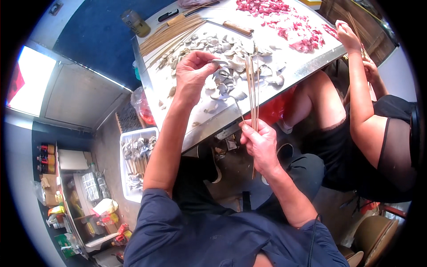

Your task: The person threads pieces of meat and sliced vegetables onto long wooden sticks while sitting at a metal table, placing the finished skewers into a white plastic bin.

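My left hand [195, 73] is over the table, thumb and fingers pinched on a thin, curved grey-white piece [219, 62] that looks like mushroom. Below the table's near edge, my right hand [260, 144] is closed around a bundle of thin bamboo skewers [252, 95] that point up and away from me. One skewer leans left of the rest, and a grey-white piece [238, 94] is at its tip. Many similar grey-white pieces [213, 44] lie loosely spread on the white tabletop [178, 129], under and beyond my left hand.
Loose skewers [171, 35], a wooden-handled tool [238, 28] and a jar [135, 23] are at the far left. Pink meat pieces [302, 33] are piled far right. A co-worker's hand [349, 35] holds skewers there. A white bin [129, 191] of loaded skewers stands lower left.
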`<state>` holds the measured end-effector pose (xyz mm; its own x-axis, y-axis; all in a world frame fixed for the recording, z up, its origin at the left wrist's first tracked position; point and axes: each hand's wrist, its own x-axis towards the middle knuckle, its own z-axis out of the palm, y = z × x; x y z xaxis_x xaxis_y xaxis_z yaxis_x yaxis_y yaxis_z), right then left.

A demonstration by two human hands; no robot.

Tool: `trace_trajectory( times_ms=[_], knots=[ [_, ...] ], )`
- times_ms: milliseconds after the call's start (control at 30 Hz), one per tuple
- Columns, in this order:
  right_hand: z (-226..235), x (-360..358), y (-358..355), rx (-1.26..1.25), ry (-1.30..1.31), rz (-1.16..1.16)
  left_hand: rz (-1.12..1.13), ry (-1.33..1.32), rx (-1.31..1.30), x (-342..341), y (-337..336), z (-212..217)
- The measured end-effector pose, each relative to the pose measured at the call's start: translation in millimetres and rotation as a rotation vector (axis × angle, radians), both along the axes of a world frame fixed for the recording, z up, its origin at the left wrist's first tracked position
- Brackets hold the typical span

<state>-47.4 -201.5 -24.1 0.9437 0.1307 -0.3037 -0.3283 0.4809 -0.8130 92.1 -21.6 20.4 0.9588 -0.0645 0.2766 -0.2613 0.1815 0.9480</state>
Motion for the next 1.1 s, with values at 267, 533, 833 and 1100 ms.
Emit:
trace_trajectory(
  times_ms=[267, 533, 833, 1100],
  knots=[
    [-3, 1, -1, 0.015, 0.008, -0.003, -0.047, -0.060, 0.094, -3, 4, 1],
    [-2, 0, -1, 0.017, 0.025, -0.007, -0.017, 0.067, 0.007, -22, -15, -10],
    [0, 0, 1, 0.020, -0.003, -0.100, -0.043, 0.085, -0.025, -46, -45, -22],
    [-8, -2, -5, 0.022, 0.021, -0.141, -0.099, 0.157, 0.040, -66, -61, -29]
  ],
)
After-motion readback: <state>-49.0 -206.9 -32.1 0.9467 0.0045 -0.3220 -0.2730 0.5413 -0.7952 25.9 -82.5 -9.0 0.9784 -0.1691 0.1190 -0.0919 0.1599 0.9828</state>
